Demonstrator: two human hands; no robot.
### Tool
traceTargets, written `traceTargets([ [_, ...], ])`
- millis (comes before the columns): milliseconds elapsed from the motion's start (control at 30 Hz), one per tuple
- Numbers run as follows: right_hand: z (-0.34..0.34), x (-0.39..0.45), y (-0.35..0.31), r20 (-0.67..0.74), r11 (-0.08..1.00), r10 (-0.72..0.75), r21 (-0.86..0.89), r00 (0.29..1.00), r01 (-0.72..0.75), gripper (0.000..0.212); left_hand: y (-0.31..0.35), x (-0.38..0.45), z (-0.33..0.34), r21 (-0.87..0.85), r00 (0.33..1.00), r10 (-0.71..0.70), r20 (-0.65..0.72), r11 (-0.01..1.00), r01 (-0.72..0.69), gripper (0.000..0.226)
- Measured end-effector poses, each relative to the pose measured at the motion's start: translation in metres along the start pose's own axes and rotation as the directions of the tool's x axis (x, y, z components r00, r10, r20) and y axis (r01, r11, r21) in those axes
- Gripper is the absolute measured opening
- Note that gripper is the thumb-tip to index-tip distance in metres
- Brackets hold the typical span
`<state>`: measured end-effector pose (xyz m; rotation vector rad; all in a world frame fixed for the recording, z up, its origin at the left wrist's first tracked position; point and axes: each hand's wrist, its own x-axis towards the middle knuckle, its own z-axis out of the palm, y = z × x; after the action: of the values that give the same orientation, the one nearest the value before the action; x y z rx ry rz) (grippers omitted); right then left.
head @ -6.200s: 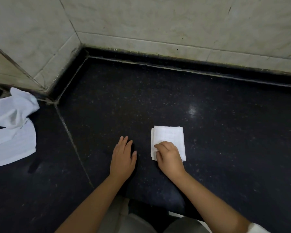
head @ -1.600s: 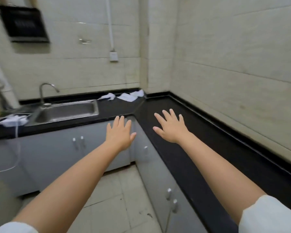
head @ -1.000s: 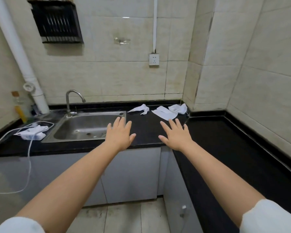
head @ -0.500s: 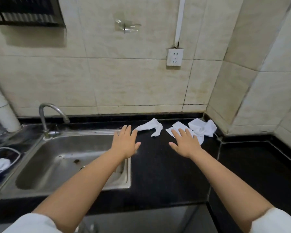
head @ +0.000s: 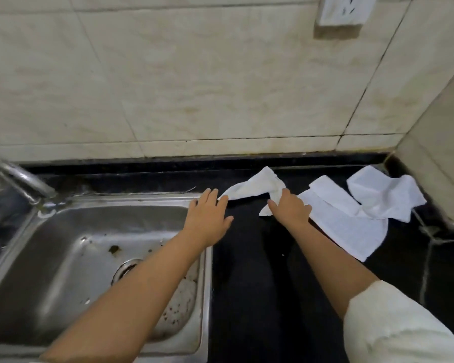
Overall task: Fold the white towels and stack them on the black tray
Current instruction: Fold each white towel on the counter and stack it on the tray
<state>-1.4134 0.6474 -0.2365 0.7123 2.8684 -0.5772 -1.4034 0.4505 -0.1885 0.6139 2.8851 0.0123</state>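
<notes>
Gleaming black counter, tiled wall

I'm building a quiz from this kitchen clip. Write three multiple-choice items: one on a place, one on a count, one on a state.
1. Where is the sink?
A. left of the towels
B. right of the towels
C. behind the wall socket

2. How many white towels lie on the counter?
A. one
B. three
C. five

3. What is the right hand doing?
A. hanging idle
B. gripping the tap
C. resting on the left towel

Key: 1 A, the basin fills the lower left. 2 B, the left towel, middle towel and right towel. 3 C, it lies on that towel's end; the left hand reaches flat beside it.
</notes>
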Motion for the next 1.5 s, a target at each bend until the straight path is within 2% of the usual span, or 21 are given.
traceTargets([
  [100,0.023,0.036,-0.004,-0.055,0.997,0.083,0.013,0.995,-0.082,0.045,0.000,0.031,0.012,0.011,0.999,-0.009,0.053,1.000,0.008,0.057],
  [200,0.041,0.055,0.001,-0.078,0.998,0.049,0.046,0.996,-0.046,0.026,0.001,0.047,0.024,0.006,0.996,0.015,0.091,1.000,-0.016,0.056],
  [233,0.045,0.056,0.005,-0.084,0.998,-0.009,0.064,0.996,0.014,0.027,0.001,0.051,0.027,-0.009,0.995,0.020,0.094,1.000,-0.019,0.056],
  [300,0.050,0.052,0.014,-0.125,0.960,-0.247,0.100,0.961,0.260,0.030,0.000,0.060,0.032,-0.036,0.997,0.024,0.079,0.999,-0.021,0.054],
  [367,0.046,0.039,0.029,-0.185,0.842,-0.509,0.097,0.841,0.531,0.027,0.004,0.072,0.038,-0.045,0.996,0.071,0.048,0.997,-0.068,0.054],
  [400,0.041,0.029,0.037,-0.188,0.791,-0.590,0.064,0.785,0.609,0.026,0.008,0.079,0.042,-0.045,0.992,0.118,0.039,0.992,-0.116,0.055],
  [467,0.032,0.005,0.056,-0.072,0.725,-0.687,0.010,0.724,0.689,0.025,0.022,0.091,0.048,-0.061,0.971,0.232,0.049,0.971,-0.229,0.058],
  [533,0.023,-0.020,0.074,0.074,0.721,-0.692,0.020,0.718,0.693,0.028,0.041,0.094,0.056,-0.036,0.925,0.366,0.097,0.930,-0.365,0.052],
  [600,0.015,-0.044,0.091,0.164,0.766,-0.638,0.036,0.752,0.642,0.033,0.058,0.087,0.065,0.105,0.869,0.477,0.135,0.865,-0.491,0.036],
  [700,0.003,-0.078,0.113,0.131,0.860,-0.510,0.073,0.850,0.505,0.031,0.069,0.072,0.073,0.147,0.798,0.582,0.154,0.785,-0.601,0.027],
  [733,-0.004,-0.090,0.119,0.115,0.893,-0.449,0.075,0.886,0.443,0.028,0.071,0.066,0.070,0.154,0.763,0.635,0.120,0.747,-0.646,0.023],
  [833,-0.032,-0.123,0.142,-0.003,0.961,-0.277,-0.016,0.961,0.277,0.022,0.087,0.062,0.046,0.169,0.605,0.783,-0.147,0.622,-0.764,0.007],
  [900,-0.060,-0.142,0.160,-0.172,0.984,-0.162,-0.098,0.972,0.147,0.018,0.111,0.059,0.020,0.073,0.558,0.795,-0.239,0.587,-0.806,0.018],
  [967,-0.096,-0.164,0.179,-0.408,0.988,-0.088,-0.155,0.908,0.026,0.017,0.146,0.049,-0.013,0.020,0.483,0.792,-0.374,0.527,-0.849,0.033],
  [1067,-0.151,-0.216,0.208,-0.724,0.974,0.026,-0.137,0.689,-0.181,0.025,0.208,0.020,-0.050,-0.109,0.409,0.754,-0.515,0.415,-0.903,0.038],
  [1167,-0.180,-0.290,0.246,-0.876,0.936,0.072,-0.106,0.477,-0.336,0.023,0.263,-0.025,-0.061,-0.071,0.220,0.756,-0.616,0.225,-0.972,0.032],
  [1233,-0.174,-0.343,0.271,-0.892,0.905,0.096,-0.107,0.442,-0.412,0.026,0.292,-0.050,-0.048,-0.005,0.070,0.795,-0.602,0.084,-0.996,0.029],
  [1300,-0.150,-0.391,0.292,-0.858,0.881,0.110,-0.149,0.501,-0.448,0.028,0.316,-0.074,-0.024,0.031,-0.013,0.834,-0.552,0.005,-1.000,0.027],
  [1367,-0.116,-0.433,0.307,-0.788,0.864,0.169,-0.171,0.593,-0.474,0.027,0.335,-0.099,0.004,0.002,0.019,0.903,-0.429,0.023,-1.000,0.023],
  [1433,-0.078,-0.468,0.319,-0.675,0.844,0.295,-0.148,0.677,-0.516,0.020,0.348,-0.119,0.037,-0.031,0.070,0.984,-0.163,0.066,-0.997,0.025],
  [1500,-0.045,-0.491,0.327,-0.407,0.807,0.512,-0.074,0.756,-0.586,0.017,0.353,-0.132,0.067,-0.057,0.055,0.995,0.082,0.060,-0.997,0.027],
])
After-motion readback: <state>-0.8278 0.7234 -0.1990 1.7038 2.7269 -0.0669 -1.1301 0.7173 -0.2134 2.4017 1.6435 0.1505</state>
